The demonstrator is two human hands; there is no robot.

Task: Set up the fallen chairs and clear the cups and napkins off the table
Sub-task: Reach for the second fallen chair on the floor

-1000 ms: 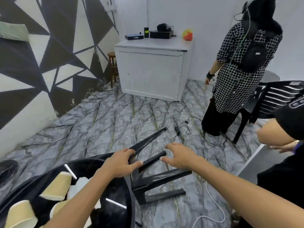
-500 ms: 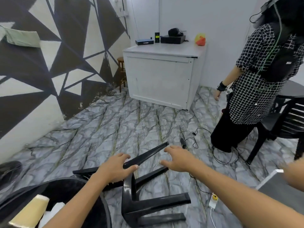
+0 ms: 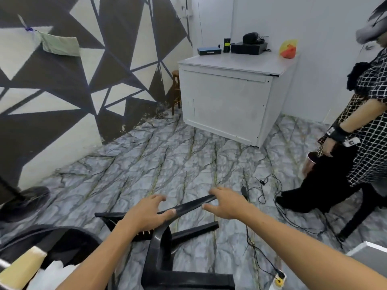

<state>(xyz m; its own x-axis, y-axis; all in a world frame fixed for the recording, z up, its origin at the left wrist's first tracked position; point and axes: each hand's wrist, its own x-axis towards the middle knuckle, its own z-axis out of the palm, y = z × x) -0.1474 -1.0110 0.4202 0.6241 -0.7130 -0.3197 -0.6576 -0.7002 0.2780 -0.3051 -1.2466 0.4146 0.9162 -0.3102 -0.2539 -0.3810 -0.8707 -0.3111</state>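
Note:
A black plastic chair point(image 3: 161, 252) lies tipped over on the marble-pattern floor, its legs pointing away from me. My left hand point(image 3: 146, 214) hovers over one long leg, fingers spread, the thumb touching the leg. My right hand point(image 3: 226, 204) is spread around the tip of that same leg, which sits between thumb and forefinger without a closed grip. At the lower left is the rim of the round black table point(image 3: 69, 232). On it lie a tan paper cup point(image 3: 23, 266) on its side and a white napkin point(image 3: 56, 273).
A person in a checked shirt point(image 3: 368, 122) stands at the right beside another black chair point(image 3: 356, 208). Cables point(image 3: 261, 185) and a power strip point(image 3: 278, 281) lie on the floor. A white cabinet point(image 3: 226, 101) and a wooden stool point(image 3: 176, 91) stand at the back. A black round base point(image 3: 23, 199) sits at the left.
My left hand gripped the chair leg before; its fingers are now spread. The right hand has come down to the leg's tip. My view has swung left, away from the table.

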